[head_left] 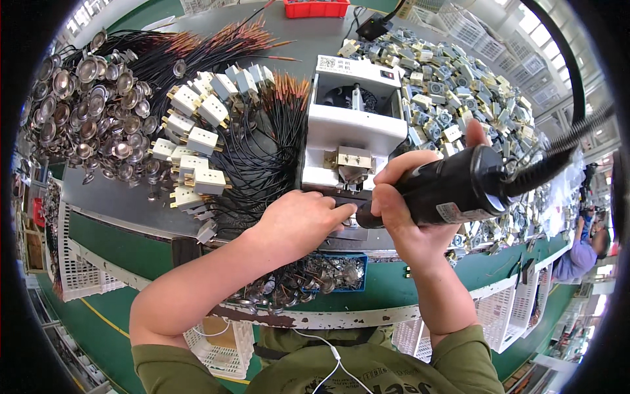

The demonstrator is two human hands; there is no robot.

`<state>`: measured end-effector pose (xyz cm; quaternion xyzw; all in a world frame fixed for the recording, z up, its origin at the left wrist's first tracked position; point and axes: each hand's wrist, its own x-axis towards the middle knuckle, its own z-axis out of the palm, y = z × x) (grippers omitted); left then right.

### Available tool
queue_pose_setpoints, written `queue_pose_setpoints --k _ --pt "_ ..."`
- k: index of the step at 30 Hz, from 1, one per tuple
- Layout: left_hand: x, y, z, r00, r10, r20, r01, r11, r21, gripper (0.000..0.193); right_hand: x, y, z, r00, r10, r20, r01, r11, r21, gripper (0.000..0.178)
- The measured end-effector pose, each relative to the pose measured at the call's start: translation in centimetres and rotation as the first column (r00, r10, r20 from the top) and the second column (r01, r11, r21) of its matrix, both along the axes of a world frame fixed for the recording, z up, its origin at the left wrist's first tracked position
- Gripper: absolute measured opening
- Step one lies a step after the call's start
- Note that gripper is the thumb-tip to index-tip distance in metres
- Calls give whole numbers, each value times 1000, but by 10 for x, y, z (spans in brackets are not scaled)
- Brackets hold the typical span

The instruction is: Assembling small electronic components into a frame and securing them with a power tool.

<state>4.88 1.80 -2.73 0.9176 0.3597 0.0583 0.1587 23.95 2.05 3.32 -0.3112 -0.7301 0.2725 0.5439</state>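
My right hand is wrapped round a black electric screwdriver, which is tilted with its nose to the left and a coiled cable at its rear. At that nose, my left hand has its fingers closed. Whatever they pinch is hidden. Both hands are at the front of a white screw feeder with an open hopper and a metal block. Left of the feeder lie white and grey plug blocks with brass pins, beside black wires with orange-tipped ends.
Round metal discs on wires pile up at the far left. Loose grey and white blocks cover the right side. A blue tray of small metal parts sits at the near edge. A red bin stands far back. Another person is at right.
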Motion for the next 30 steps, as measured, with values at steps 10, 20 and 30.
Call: queue_pose_setpoints --k 10,20,30 --pt "-1 -1 0 1000 18 20 -18 1000 -1 35 1 3 2 991 116 69 -124 984 126 116" --pt "3 -1 6 1000 30 4 -30 1000 2 28 7 -1 42 820 333 -466 -430 895 -117 83" --pt "1 -2 1 999 32 36 -33 999 20 30 -10 0 18 964 21 -264 -60 988 -144 105"
